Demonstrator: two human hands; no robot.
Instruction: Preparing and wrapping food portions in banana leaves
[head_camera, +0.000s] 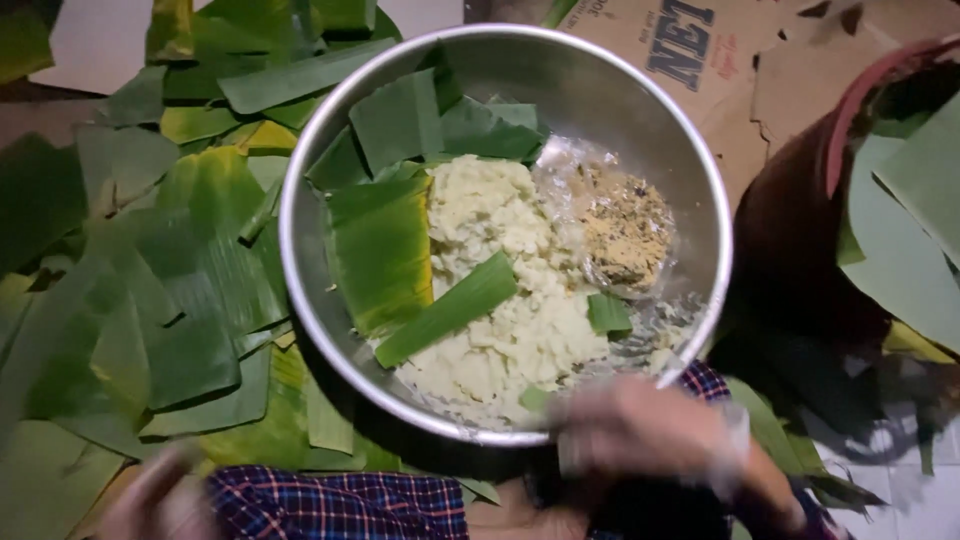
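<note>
A large metal bowl (640, 100) holds pale yellow mashed filling (500, 290), a clear bag of brown crumbly seasoning (625, 230) and several green leaf pieces (385, 240). My right hand (650, 430), blurred and wearing a thin clear glove, is at the bowl's near rim; whether it holds anything cannot be made out. My left hand (160, 500), also blurred, is low at the left over the leaves, beside a plaid sleeve (340, 505).
Cut banana leaves (170, 270) cover the floor to the left of the bowl. A dark red tub (830, 200) with more leaves stands at the right. Torn brown cardboard (720, 50) lies behind the bowl.
</note>
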